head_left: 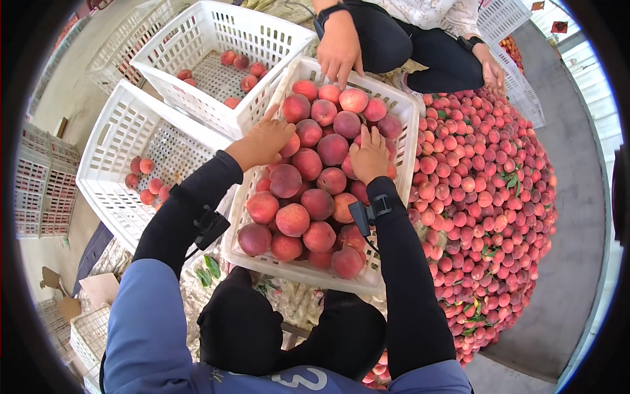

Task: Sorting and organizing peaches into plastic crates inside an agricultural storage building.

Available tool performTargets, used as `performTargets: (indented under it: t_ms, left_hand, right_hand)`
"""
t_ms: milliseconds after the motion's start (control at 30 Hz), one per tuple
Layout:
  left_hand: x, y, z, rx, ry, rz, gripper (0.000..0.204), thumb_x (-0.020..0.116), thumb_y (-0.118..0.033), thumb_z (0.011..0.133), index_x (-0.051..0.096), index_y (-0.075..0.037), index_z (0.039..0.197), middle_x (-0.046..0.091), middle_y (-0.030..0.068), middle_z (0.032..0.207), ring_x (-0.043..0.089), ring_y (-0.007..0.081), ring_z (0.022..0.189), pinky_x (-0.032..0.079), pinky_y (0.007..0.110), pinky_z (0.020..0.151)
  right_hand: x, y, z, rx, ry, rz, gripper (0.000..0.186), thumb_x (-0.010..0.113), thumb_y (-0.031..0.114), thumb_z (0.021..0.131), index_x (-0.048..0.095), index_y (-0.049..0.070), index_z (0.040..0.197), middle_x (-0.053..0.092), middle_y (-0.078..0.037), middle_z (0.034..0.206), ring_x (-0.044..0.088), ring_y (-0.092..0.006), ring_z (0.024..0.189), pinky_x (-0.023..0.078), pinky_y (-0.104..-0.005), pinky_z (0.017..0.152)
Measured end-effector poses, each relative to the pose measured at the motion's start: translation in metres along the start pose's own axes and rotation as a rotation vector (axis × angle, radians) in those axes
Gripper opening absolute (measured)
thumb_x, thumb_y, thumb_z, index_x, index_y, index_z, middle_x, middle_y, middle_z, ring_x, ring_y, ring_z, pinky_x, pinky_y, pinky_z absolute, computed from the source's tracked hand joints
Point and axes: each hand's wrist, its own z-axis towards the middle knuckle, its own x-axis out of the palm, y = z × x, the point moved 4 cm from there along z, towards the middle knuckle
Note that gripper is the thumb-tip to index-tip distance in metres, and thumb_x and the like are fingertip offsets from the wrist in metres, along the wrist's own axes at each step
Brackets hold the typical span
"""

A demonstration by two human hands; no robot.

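A white plastic crate (410,141) full of red peaches (306,164) stands in front of my knees. My left hand (264,142) lies over the peaches by the crate's left side, its fingers partly stretched out. On the right side of the same crate, my right hand (371,155) rests on the peaches with its fingers apart. I cannot see either hand clearly gripping a peach. A co-worker's hand (339,52) reaches down to the crate's far edge, close to the peaches there.
Two white crates (125,190) (216,105) with a few peaches stand to the left. A large heap of peaches (485,210) with some green leaves spreads on the right. The co-worker crouches at the far side; stacked crates (46,184) stand at the far left.
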Motion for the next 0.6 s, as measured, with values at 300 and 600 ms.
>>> performTargets:
  t_ms: [300, 600]
  left_hand:
    - [-0.002, -0.006, -0.003, 0.044, -0.213, 0.299, 0.071, 0.076, -0.025, 0.069, 0.049, -0.002, 0.131, 0.06, 0.014, 0.117, 0.05, 0.0314, 0.126, 0.015, 0.047, 0.121]
    - [-0.037, 0.007, -0.024, -0.056, -0.307, -0.041, 0.084, 0.081, -0.027, 0.067, 0.044, -0.002, 0.138, 0.055, 0.0141, 0.131, 0.044, 0.0315, 0.133, 0.019, 0.049, 0.12]
  right_hand:
    - [0.0, 0.002, 0.0, -0.026, -0.061, 0.006, 0.059, 0.055, 0.028, 0.086, 0.046, 0.01, 0.141, 0.041, -0.018, 0.147, 0.041, -0.0383, 0.131, 0.036, -0.052, 0.106]
    - [0.001, 0.003, -0.002, -0.06, -0.17, -0.007, 0.055, 0.056, 0.026, 0.085, 0.05, 0.01, 0.137, 0.046, -0.018, 0.144, 0.044, -0.0377, 0.129, 0.039, -0.0515, 0.104]
